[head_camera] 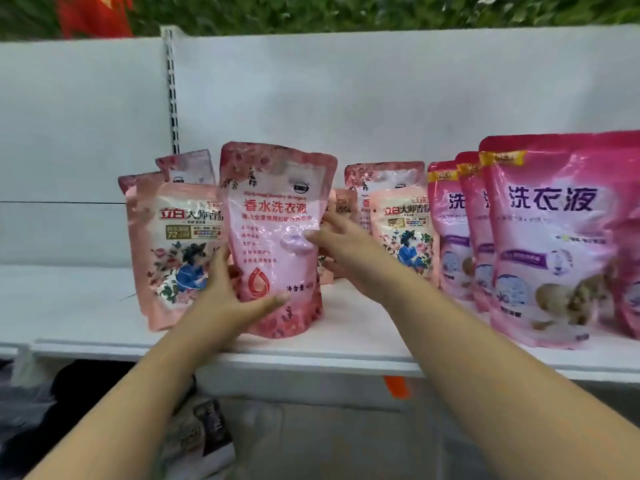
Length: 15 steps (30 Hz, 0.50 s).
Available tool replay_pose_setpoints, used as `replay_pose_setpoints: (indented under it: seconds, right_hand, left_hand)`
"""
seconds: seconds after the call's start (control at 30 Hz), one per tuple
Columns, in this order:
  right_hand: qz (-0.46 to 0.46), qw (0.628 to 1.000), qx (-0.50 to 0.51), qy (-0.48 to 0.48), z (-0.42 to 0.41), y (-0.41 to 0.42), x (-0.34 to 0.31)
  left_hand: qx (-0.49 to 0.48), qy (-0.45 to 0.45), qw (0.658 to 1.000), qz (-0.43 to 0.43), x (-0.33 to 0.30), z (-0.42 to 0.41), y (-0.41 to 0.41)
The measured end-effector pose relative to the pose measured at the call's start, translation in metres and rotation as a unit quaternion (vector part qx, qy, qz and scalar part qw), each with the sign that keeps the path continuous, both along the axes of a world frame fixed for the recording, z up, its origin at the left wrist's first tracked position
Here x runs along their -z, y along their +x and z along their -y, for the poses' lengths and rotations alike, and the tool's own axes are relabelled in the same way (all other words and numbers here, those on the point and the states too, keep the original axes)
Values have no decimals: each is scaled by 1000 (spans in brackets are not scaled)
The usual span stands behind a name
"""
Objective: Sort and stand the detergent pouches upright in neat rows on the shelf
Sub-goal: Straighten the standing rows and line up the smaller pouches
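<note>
I see the pink pouch point(275, 237) standing upright near the front of the white shelf point(346, 344), long axis vertical, printed face toward me, top leaning a bit to the right. Its base sits on the shelf just behind the front edge.

My left hand point(225, 299) comes up from below-left; thumb lies across the pouch's lower front, fingers wrap round its left side, so it's gripping the pouch. My right hand point(341, 247) reaches in from the lower right, fingers curled round the pouch's right edge at mid height, thumb tip on the front. Both forearms are bare & angled up toward the shelf.

Left of it, touching or nearly so, stands a flower-print pouch point(173, 251), upright, w/ more pouches behind. Right of my hand is another flower-print pouch point(405, 230), then a row of big magenta pouches point(550, 237) running to the right edge, all upright, faces forward.

Open shelf room: a wide bare stretch at far left, plus a strip along the front edge. White back panel point(381, 98) behind has lots of space above the pouches.
</note>
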State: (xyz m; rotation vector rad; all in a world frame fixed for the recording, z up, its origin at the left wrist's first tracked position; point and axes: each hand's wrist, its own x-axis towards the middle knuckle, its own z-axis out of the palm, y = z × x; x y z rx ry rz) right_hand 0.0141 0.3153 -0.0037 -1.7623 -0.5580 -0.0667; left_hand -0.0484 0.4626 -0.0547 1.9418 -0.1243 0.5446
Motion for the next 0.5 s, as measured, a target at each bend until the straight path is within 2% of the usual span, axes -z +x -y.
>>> replay_pose_setpoints:
  seconds: [0.07,0.13,0.27,0.37,0.5]
  right_hand:
    - [25,998,44,-33,19,6,1]
    - [42,986,159,-29,40,20,-5]
    - [-26,931,362,-45,68,73,0]
    - [-77,916,393,-38,72,102,17]
    - [-86,917,389,-22,76,107,19]
  left_hand:
    - [-15,29,999,-23,-1,3,1]
    - [-30,24,999,-38,-6,4,2]
    - [-34,-9,999,-15,-3,2,1]
    - [-42,-52,998,7,-1,-1,2]
    - [-24,-84,996,21,2,-8,6]
